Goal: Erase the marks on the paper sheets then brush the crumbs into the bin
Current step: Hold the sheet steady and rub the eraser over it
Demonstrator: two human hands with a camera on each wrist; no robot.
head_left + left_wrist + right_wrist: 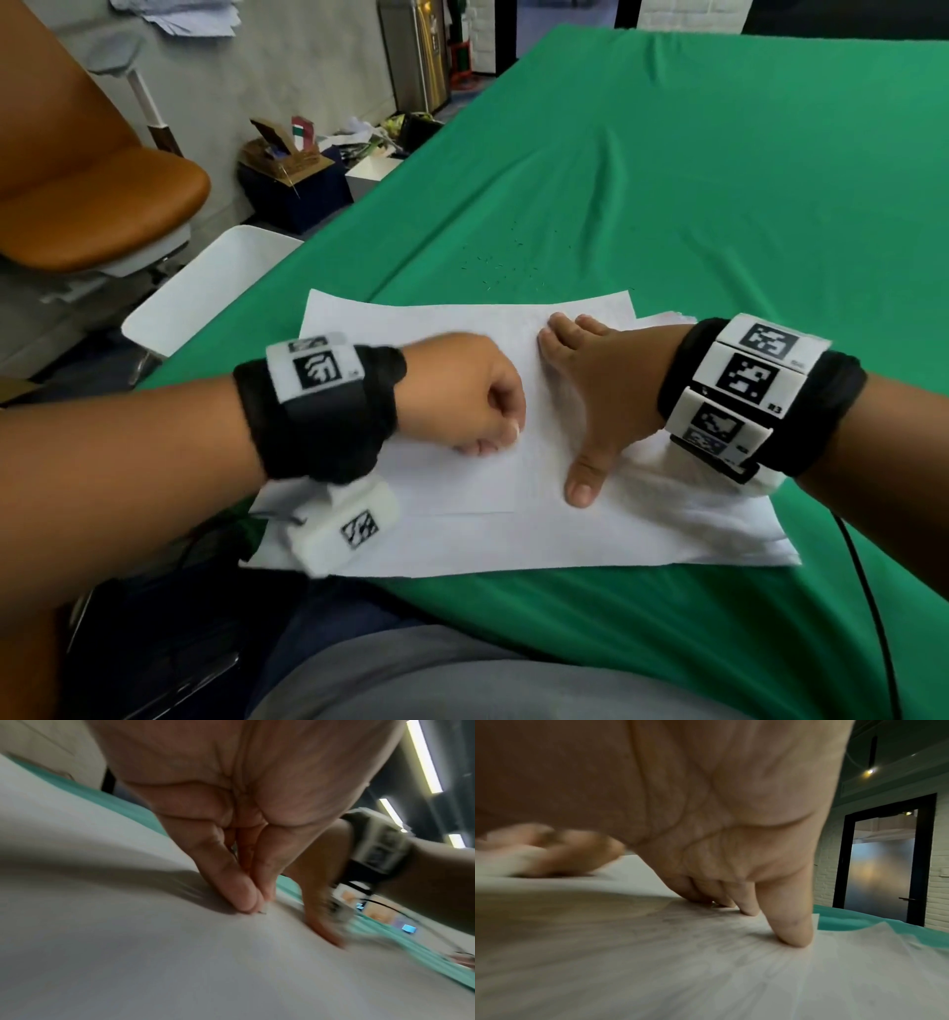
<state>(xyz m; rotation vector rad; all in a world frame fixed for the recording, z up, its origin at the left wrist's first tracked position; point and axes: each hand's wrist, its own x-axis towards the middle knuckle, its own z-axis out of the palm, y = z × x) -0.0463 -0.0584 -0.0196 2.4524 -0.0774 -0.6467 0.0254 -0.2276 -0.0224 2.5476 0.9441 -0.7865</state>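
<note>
2 hands work on the paper sheets (462, 534), which lie stacked on the green cloth (719, 180). Left hand (462, 393) pinches a small eraser (513, 430) against the top sheet; right hand (601, 380) presses beside it, fingers straight and spread. Crumbs (506, 262) lie just beyond the sheets.

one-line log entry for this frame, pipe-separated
phase: erasing | left hand: pinching small eraser on top paper sheet | right hand: flat, holding sheet down | crumbs: on green cloth | bin: off table's left edge

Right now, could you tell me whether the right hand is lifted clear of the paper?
No, the right hand lies flat on the paper sheets, fingers spread.
</note>
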